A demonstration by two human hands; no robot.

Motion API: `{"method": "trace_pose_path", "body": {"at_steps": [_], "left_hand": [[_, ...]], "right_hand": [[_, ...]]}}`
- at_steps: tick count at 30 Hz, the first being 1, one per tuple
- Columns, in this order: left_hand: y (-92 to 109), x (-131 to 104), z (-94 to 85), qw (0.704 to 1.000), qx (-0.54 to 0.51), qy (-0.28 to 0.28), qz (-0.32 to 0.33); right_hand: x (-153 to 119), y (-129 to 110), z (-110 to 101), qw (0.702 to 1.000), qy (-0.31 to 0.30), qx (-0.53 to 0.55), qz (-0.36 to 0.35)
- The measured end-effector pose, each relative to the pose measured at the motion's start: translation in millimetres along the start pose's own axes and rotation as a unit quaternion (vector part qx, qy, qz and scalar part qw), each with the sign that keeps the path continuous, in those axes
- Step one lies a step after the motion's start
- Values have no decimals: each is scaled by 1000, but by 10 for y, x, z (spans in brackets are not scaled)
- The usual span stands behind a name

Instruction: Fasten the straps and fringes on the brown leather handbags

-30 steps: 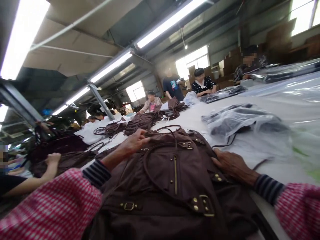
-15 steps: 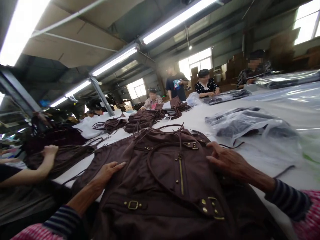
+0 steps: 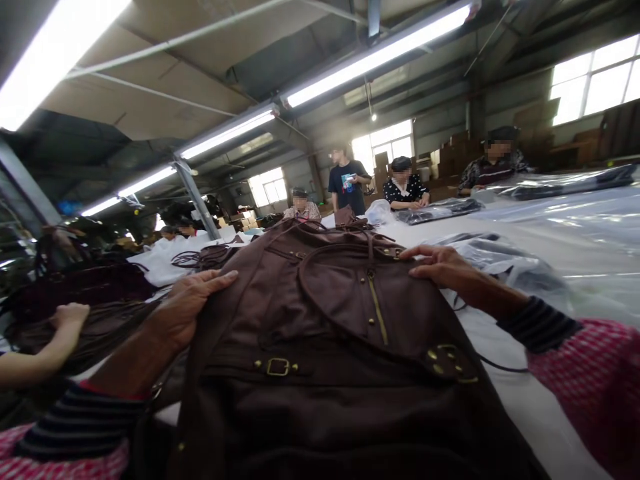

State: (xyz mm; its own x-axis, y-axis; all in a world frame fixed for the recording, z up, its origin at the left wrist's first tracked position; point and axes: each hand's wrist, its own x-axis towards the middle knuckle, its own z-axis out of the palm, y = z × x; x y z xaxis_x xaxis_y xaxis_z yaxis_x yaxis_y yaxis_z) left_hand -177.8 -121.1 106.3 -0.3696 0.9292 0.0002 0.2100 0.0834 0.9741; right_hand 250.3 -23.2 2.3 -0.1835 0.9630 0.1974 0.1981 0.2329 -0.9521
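Observation:
A dark brown handbag with brass buckles, a looped strap and a brass zipper fills the middle of the head view, its far end raised off the table. My left hand grips its left side, the thumb lying on top and the other fingers mostly hidden behind the edge. At the upper right side, my right hand pinches the bag between thumb and fingers, close to a small buckle. The lower end of the bag runs out of view.
On the white table lie clear plastic bags to the right. More brown bags are stacked at left, where a co-worker's hand rests. Several people stand or sit across the table.
Both hands have lifted the far part of the handbag, which now hides the bags behind it. My left hand has moved left and up; the co-worker's arm appears lower and farther left.

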Motion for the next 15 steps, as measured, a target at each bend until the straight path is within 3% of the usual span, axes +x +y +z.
{"method": "trace_pose_path", "body": {"at_steps": [3,4,6,8,11,15], "left_hand": [[-664,150,207,997,67,-26,-30],[-920,193,285,987,159,-18,-16],[-1368,262,404,975,224,-5,-14],[-1648,319,436,964,265,-5,-3],[-1752,422,357,945,325,-6,27],[-1646,600,283,906,419,-17,61]], "right_hand": [[61,367,-87,992,1,-126,-10],[31,559,-39,983,-7,-180,-17],[-87,948,126,951,-12,-305,-41],[-223,1230,300,924,10,-381,-46],[-330,1352,432,905,23,-421,-61],[-333,1253,445,905,30,-422,-50]]}}
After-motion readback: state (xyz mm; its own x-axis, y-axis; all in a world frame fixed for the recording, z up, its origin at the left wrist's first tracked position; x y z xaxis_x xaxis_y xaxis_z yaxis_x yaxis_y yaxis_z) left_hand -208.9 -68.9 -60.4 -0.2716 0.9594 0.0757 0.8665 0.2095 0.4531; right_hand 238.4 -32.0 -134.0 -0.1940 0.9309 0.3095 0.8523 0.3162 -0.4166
